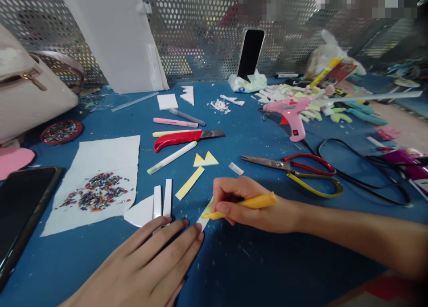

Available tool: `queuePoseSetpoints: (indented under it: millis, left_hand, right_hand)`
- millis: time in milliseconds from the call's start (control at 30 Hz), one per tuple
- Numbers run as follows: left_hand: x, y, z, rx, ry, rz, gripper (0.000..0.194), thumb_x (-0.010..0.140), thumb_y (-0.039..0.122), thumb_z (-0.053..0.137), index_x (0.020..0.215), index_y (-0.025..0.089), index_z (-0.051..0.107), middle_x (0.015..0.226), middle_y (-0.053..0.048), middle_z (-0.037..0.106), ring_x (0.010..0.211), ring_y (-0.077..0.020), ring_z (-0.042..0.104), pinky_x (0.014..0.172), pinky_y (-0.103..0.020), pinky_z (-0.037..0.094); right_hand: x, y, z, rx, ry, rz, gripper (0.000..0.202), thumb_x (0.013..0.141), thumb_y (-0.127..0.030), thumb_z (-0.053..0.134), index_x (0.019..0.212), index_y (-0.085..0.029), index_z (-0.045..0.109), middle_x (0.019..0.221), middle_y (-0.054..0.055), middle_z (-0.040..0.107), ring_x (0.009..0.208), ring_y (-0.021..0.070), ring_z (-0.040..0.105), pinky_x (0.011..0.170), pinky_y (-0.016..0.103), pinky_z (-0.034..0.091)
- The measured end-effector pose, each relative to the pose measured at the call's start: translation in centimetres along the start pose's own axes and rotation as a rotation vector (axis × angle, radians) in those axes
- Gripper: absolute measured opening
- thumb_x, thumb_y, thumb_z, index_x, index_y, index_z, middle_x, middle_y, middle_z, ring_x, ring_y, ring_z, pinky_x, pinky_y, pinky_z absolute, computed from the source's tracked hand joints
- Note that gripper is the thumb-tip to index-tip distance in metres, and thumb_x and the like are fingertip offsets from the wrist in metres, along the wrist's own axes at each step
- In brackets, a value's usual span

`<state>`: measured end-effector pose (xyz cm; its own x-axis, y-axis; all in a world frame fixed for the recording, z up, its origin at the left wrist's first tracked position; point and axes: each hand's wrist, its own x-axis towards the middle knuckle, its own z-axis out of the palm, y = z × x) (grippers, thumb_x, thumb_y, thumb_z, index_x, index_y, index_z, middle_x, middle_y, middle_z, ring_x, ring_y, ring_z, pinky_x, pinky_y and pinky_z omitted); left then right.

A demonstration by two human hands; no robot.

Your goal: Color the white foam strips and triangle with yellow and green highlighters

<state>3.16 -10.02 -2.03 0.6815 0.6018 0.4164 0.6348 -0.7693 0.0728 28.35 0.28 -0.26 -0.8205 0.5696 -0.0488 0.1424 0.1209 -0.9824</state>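
My right hand (249, 204) grips a yellow marker (257, 202), its tip touching a small white strip (204, 221) that is partly coloured yellow. My left hand (150, 262) lies flat with fingers stretched out, its fingertips pressing the near end of that strip. White strips (167, 198) and a white curved piece (140, 212) lie just beyond the left fingers, partly covered by them. Above the strip rest a yellow strip (189, 183) and a zigzag yellow-tinted piece (206, 159).
A red-handled knife (180, 140), a pink marker (175, 122) and scissors (290, 164) lie beyond my hands. At right is a pink glue gun (290, 113) with its cable. A sheet with colourful bits (110, 157) and a phone (28, 209) lie left; another phone (251, 53) stands behind.
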Motion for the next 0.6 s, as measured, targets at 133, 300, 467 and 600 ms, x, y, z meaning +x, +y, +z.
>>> queuePoseSetpoints:
  millis: [133,300,467,600]
  left_hand:
    - [-0.17,-0.08,0.10,0.001,-0.021,0.010,0.036,0.108,0.028,0.036,0.127,0.023,0.067,0.129,0.005,0.068,0.118,-0.0140,0.057,0.123,-0.030,0.018]
    - [-0.58,-0.05,0.23,0.011,-0.005,0.025,0.039,0.106,0.021,0.033,0.129,0.022,0.065,0.131,0.004,0.066,0.119,-0.0148,0.056,0.123,-0.032,0.018]
    - [-0.63,-0.06,0.20,0.004,-0.026,0.019,0.039,0.106,0.021,0.034,0.128,0.022,0.066,0.130,0.004,0.066,0.118,-0.0145,0.057,0.123,-0.031,0.018]
    - [-0.64,-0.07,0.32,0.018,-0.016,0.023,0.039,0.106,0.022,0.033,0.129,0.023,0.065,0.132,0.004,0.065,0.120,-0.0149,0.057,0.123,-0.032,0.018]
  right_hand:
    - [0.01,0.01,0.06,-0.004,0.006,0.013,0.030,0.098,-0.036,0.058,0.078,-0.016,0.050,0.062,-0.005,0.050,0.056,0.0074,0.046,0.053,0.019,0.035]
    - [-0.02,-0.05,0.03,-0.004,0.008,0.004,0.027,0.098,-0.038,0.058,0.083,-0.015,0.052,0.066,-0.003,0.053,0.057,0.0074,0.047,0.053,0.018,0.036]
    - [-0.06,-0.01,-0.07,-0.024,-0.015,0.012,0.032,0.100,-0.039,0.053,0.078,-0.016,0.050,0.061,-0.004,0.051,0.055,0.0080,0.048,0.053,0.020,0.036]
    - [-0.04,-0.08,-0.06,-0.023,-0.001,0.016,0.028,0.099,-0.037,0.056,0.081,-0.016,0.050,0.064,-0.004,0.052,0.057,0.0082,0.048,0.054,0.020,0.036]
